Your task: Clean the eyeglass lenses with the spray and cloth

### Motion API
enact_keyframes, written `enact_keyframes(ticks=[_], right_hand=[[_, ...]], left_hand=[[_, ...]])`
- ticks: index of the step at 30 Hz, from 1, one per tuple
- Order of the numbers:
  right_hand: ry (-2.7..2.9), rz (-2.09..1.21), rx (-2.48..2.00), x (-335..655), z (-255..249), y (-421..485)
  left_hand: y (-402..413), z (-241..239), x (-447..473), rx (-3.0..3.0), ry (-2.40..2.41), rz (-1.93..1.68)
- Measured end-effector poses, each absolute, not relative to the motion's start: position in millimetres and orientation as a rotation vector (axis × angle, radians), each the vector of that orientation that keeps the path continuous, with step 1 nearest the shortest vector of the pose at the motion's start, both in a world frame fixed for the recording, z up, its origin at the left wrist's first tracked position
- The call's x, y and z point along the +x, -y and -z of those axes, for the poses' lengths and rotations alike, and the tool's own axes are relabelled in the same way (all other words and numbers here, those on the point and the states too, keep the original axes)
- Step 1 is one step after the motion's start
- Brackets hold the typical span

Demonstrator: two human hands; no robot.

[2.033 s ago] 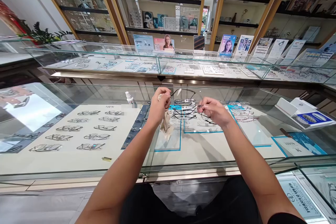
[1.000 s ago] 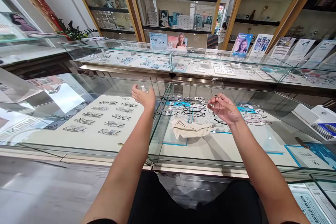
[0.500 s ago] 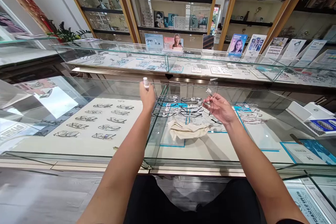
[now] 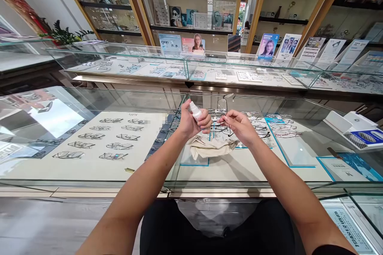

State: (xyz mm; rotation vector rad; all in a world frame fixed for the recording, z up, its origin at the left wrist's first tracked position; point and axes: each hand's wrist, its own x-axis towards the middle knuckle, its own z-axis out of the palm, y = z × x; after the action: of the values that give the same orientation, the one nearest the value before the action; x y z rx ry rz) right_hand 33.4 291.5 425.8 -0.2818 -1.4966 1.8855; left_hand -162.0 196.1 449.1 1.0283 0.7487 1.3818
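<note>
My left hand is wrapped round a small white spray bottle, its top tilted up and to the left. Just to the right, my right hand pinches a pair of thin-framed eyeglasses by the frame. The glasses are held on edge above the counter, one lens raised, and a small tag seems to hang at their top. Both hands are close together but apart. Below them a crumpled cream cloth lies on the glass top of the display case.
Rows of eyeglasses sit inside the case to the left, with more frames at the right. A white and blue box stands on the right. Beyond runs a second glass case with upright advertising cards.
My left hand has moved right and turned, bringing the spray bottle beside the glasses. My right hand has shifted a little left with the glasses. The cloth stays put.
</note>
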Motion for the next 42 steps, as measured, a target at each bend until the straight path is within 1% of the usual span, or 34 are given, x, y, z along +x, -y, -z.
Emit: enact_keyframes(ticks=[3,7,9,12,16,22,29,33,38,42], right_hand=[[1.495,-1.901,-0.278,32,-425,-290],[1.499,-1.912,-0.283,30,-421,-289],[1.516,-1.91,-0.276,29,-418,-288],[1.54,-1.917,-0.266,27,-414,-288],[1.534,-1.937,-0.261,26,-413,-286],[1.474,-1.966,-0.252,27,-417,-287],[1.251,-2.04,-0.208,27,-419,-296],[1.245,-2.07,-0.202,27,-419,-297],[1.23,-2.087,-0.196,27,-417,-298],[1.155,-2.149,-0.199,29,-419,-299]], left_hand=[[-200,-445,-163,1.092,-0.825,-1.455],[-207,-435,-156,1.337,-1.221,-1.662],[-209,-432,-153,1.47,-1.415,-1.66],[-209,-429,-152,1.579,-1.547,-1.63],[-208,-428,-152,1.605,-1.588,-1.601],[-204,-431,-150,1.638,-1.53,-1.572],[-200,-426,-141,1.729,-1.584,-1.333],[-196,-426,-135,1.789,-1.594,-1.249],[-196,-428,-138,1.754,-1.58,-1.309],[-202,-433,-166,1.67,-1.669,-1.566]])
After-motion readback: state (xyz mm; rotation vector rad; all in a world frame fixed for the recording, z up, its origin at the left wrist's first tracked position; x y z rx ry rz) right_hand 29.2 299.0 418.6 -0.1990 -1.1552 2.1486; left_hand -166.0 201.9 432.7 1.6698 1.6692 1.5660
